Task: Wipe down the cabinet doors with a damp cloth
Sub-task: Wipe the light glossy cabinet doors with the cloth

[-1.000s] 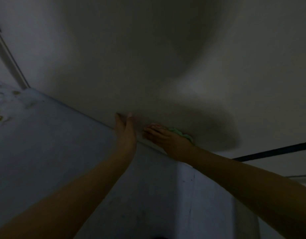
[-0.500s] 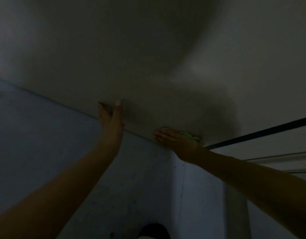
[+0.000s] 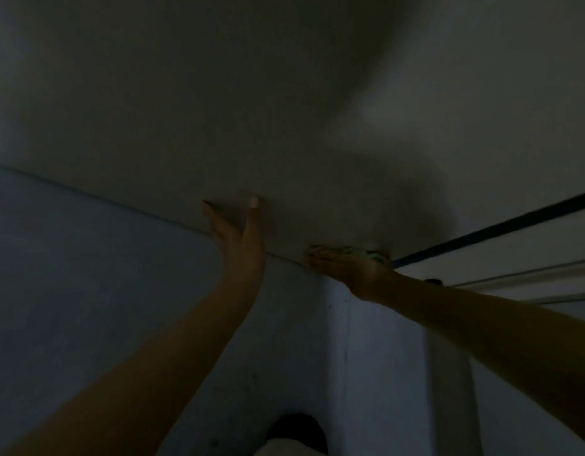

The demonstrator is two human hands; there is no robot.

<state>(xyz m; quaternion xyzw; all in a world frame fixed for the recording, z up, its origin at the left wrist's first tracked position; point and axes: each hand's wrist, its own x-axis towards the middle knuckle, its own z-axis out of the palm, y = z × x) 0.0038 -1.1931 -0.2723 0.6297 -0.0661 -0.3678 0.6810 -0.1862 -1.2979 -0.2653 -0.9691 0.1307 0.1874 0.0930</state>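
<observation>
The scene is dim and I look steeply upward. My right hand (image 3: 347,263) lies flat with straight fingers on a green cloth (image 3: 367,253), pressing it against the top edge of a tall pale blue-grey cabinet (image 3: 103,291). Only a strip of the cloth shows past my fingers. My left hand (image 3: 238,235) is raised beside it, fingers straight and spread, at the cabinet's top edge where the front meets the ceiling; it holds nothing.
The ceiling (image 3: 284,93) fills the upper half. A dark bar (image 3: 498,232) and pale rails (image 3: 531,281) run off to the right. A vertical seam (image 3: 347,357) divides the cabinet front below my right hand.
My right hand has slid the cloth to the right along the top edge. My left hand has risen and moved left of it, away from the right hand.
</observation>
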